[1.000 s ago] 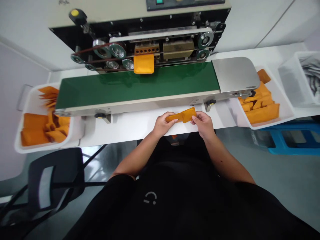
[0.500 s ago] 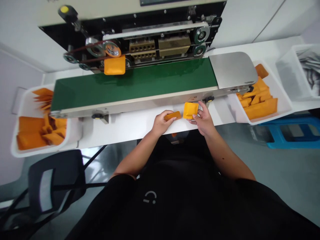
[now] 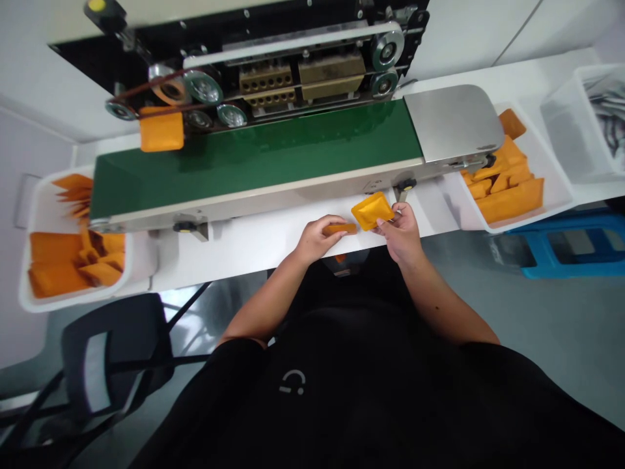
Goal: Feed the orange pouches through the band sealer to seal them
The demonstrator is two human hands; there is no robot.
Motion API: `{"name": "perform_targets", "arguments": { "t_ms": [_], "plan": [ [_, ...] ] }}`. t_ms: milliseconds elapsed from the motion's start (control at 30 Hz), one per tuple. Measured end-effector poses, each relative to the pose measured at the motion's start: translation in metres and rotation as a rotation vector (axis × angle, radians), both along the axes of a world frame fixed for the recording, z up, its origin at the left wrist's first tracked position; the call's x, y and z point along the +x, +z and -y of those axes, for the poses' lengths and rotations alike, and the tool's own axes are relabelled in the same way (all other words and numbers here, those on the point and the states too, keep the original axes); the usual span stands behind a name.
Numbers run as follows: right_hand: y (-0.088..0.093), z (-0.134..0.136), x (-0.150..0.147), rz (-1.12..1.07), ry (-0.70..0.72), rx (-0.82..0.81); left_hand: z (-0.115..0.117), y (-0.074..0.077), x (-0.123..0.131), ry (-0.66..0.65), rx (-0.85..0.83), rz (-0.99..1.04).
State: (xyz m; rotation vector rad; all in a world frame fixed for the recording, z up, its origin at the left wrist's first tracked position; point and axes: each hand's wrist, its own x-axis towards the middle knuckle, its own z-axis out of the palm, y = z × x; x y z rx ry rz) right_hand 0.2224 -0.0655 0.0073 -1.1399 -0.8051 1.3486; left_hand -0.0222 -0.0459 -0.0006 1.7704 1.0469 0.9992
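Observation:
My right hand pinches a small orange pouch, tilted, in front of the conveyor's side. Close on its left, my left hand is wrapped around another orange pouch, seen edge-on; whether it is one or a stack I cannot tell. The two hands are apart, above the front strip of the white table. At the left end of the band sealing machine, one more orange pouch hangs by its top edge from the belts, over the green conveyor belt.
A white bin with orange pouches stands at the left, a second bin with pouches at the right. Behind that is a clear bin with silvery packets. A black chair and a blue stool are below table level.
The pouch in the machine has travelled left along the belts. My right hand has turned its pouch to a slant and shifted slightly. My left hand keeps its hold.

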Motion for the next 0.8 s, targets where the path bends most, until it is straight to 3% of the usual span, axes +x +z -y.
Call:
{"name": "perform_targets", "arguments": {
  "t_ms": [300, 433, 567, 800],
  "plan": [
    [0.019, 0.001, 0.009, 0.204, 0.169, -0.048, -0.001, 0.004, 0.001, 0.021, -0.023, -0.025],
    [0.034, -0.006, 0.018, 0.326, 0.185, 0.076, -0.001, 0.003, 0.001, 0.038, -0.033, -0.028],
    [0.059, -0.015, 0.025, 0.311, 0.128, 0.131, -0.002, 0.002, 0.0, 0.049, -0.029, -0.039],
    [0.122, -0.044, 0.047, 0.189, 0.079, 0.094, -0.002, 0.002, 0.0, 0.063, -0.051, -0.051]
  ]
}}
